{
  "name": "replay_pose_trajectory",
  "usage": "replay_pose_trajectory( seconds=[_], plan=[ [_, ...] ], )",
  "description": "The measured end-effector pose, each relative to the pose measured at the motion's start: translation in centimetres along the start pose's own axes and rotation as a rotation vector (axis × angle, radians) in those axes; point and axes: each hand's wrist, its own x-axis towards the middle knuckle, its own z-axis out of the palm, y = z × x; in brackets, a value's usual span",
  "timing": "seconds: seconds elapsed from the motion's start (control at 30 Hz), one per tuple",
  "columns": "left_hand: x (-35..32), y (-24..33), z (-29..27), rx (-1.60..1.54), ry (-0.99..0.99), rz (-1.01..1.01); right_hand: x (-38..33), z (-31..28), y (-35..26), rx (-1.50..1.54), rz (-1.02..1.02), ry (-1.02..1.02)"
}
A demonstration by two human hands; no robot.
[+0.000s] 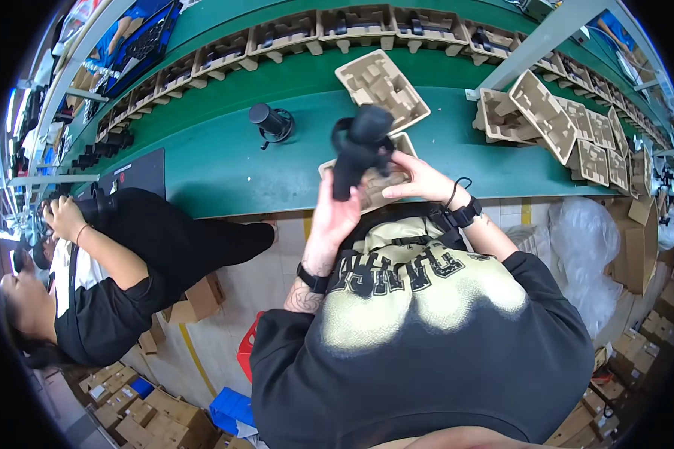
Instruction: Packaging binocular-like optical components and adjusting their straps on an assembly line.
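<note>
A black device [363, 142] with a rounded cylindrical head, a loop at its side and a thick lower stem is held up in front of me, slightly blurred. My left hand [335, 217] grips its lower stem from below. The curved fingers of my right hand [424, 179] meet the device's right side, thumb apart from the index finger; part of the grip is hidden. Beneath the device, a moulded cardboard tray [404, 144] lies at the bench's near edge, partly covered. Another moulded tray [383, 90] rests just beyond it.
A second black device [271, 123] stands on the green bench [217, 161] to the left. Stacked trays [528, 120] lie at the right, beside a metal post [535, 49]. A row of filled trays [284, 34] runs along the back. Another person [105, 277] sits at the left.
</note>
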Motion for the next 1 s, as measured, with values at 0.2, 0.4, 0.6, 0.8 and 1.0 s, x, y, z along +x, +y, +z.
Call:
replay_pose_trajectory(
  seconds=[0.2, 0.4, 0.6, 0.8, 1.0],
  plan=[
    [-0.1, -3.3, 0.5, 0.431, -0.276, -0.325, 1.0, 3.0, -0.2, 0.577, -0.015, -0.044],
    [-3.6, 0.7, -1.7, 0.908, 0.059, 0.340, -0.8, -2.6, -3.6, -0.443, 0.005, 0.012],
    [-4.3, 0.9, -1.7, 1.513, -0.109, 0.528, 1.1, -2.3, -0.2, 0.424, 0.511, -0.387],
    [-1.7, -0.7, -3.8, 1.839, 0.232, 0.795, 3.9, -1.3, 3.4, -0.021, 0.715, 0.223],
    [-1.7, -1.3, -3.0, 2.192, 0.446, 1.085, 5.2, -1.2, 3.0, -0.821, 0.560, 0.325]
  ],
)
